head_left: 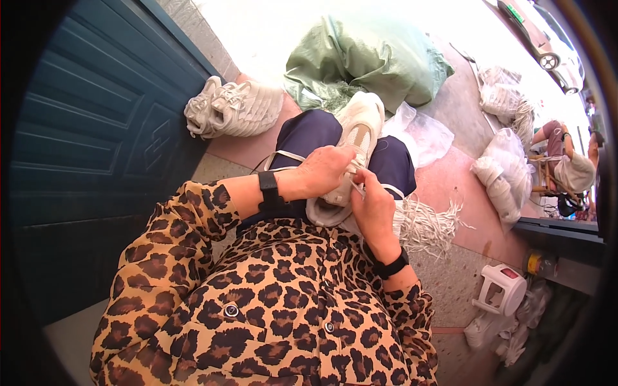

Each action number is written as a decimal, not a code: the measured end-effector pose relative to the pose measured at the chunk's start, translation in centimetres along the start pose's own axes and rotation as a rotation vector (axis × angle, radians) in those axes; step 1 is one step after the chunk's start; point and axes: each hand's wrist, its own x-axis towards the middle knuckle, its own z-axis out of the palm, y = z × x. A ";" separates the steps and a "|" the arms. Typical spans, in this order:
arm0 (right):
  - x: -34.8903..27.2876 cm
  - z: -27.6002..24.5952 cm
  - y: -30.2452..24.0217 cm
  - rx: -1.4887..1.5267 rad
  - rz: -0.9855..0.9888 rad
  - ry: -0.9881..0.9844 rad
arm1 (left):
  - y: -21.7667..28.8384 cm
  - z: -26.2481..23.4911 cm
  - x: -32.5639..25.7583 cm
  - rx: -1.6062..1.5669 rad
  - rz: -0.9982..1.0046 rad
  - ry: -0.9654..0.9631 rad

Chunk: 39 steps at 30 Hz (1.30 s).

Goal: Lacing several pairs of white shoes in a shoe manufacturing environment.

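Note:
A white sneaker point(362, 121) rests between my knees, its toe pointing away from me and its heel opening near my belly. My left hand point(324, 168) is closed at the sneaker's lacing, thumb and fingers pinching a white shoelace there. From the other side my right hand point(375, 207) pinches the lace too, close to my left fingertips. The fingers hide part of the eyelets and the exact run of the lace. To the right of my lap lies a heap of loose white shoelaces point(428, 225).
A row of white sneakers point(243, 109) stands by the dark blue door point(96, 128) at left. Ahead sits a big green sack point(373, 61). Plastic bags of shoes point(505, 174), a small pink-white stool point(501, 289) and a seated person point(570, 157) are at right.

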 end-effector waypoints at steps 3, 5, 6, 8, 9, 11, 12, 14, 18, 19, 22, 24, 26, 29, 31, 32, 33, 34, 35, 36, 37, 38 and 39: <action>0.7 -0.3 0.1 0.123 0.072 -0.047 | 0.1 -0.5 -0.7 0.052 0.009 -0.006; 1.0 -0.2 0.0 0.078 0.061 -0.084 | 0.4 -0.7 -0.8 0.150 -0.001 -0.019; 1.2 -0.1 0.1 0.062 0.045 -0.061 | 0.5 -0.7 -0.8 0.126 -0.026 -0.014; 1.4 0.4 0.4 0.092 0.083 -0.047 | 1.0 -0.7 -0.1 0.104 -0.023 -0.046; 1.5 0.6 0.7 0.028 0.112 -0.084 | 1.3 -0.7 0.1 0.093 0.020 -0.029; 1.7 1.1 1.2 -0.006 0.116 -0.170 | 1.9 -0.9 0.5 0.085 0.084 -0.015; 1.9 1.2 1.4 0.033 0.052 -0.164 | 2.0 -1.2 0.6 0.091 0.054 -0.067; 2.2 1.3 1.7 0.069 0.004 -0.189 | 2.1 -1.7 0.8 0.074 -0.028 -0.165; 2.5 -0.6 1.4 -0.002 -0.113 -0.303 | 1.4 -2.9 0.6 0.163 -0.034 -0.153; 2.1 -1.7 1.3 -0.046 -0.116 -0.283 | 1.0 -3.2 0.3 0.146 -0.038 -0.184; 1.0 -5.4 1.0 0.016 0.033 -0.162 | 0.3 -3.3 -0.6 0.007 -0.060 -0.266; 0.2 -7.0 0.7 0.188 0.197 -0.224 | 0.5 -2.2 -0.7 0.031 -0.014 -0.283; -0.2 -7.0 0.2 0.258 0.101 -0.203 | 0.8 -0.9 -0.5 0.062 0.108 -0.208; 0.1 -5.6 -0.2 0.361 0.078 -0.159 | 1.1 0.0 0.0 0.176 0.180 -0.129; 0.7 -4.6 -0.3 0.541 0.109 -0.100 | 1.3 0.0 -0.1 0.241 0.143 -0.155; 1.0 -4.3 -0.2 0.535 0.146 -0.124 | 1.3 -0.2 -0.3 0.297 0.123 -0.144; 1.4 -4.0 -0.2 0.673 0.217 -0.164 | 1.5 -0.2 -0.6 0.298 0.115 -0.166; 1.7 -3.8 0.0 0.807 0.278 -0.186 | 1.6 -0.3 -0.9 0.313 0.129 -0.080; 1.9 -3.7 0.1 0.891 0.307 -0.195 | 1.6 -0.2 -1.2 0.318 0.143 0.001; 2.1 -3.6 0.3 0.888 0.320 -0.199 | 1.5 -0.1 -1.5 0.324 0.138 0.003; 2.1 -3.6 0.6 0.717 0.374 -0.169 | 1.3 0.0 -1.6 0.341 0.222 0.042; 2.0 -3.4 0.9 0.549 0.450 -0.161 | 1.0 0.2 -2.0 0.366 0.289 0.064; 1.9 -3.4 1.3 0.398 0.420 -0.119 | 0.7 0.4 -2.2 0.340 0.366 0.136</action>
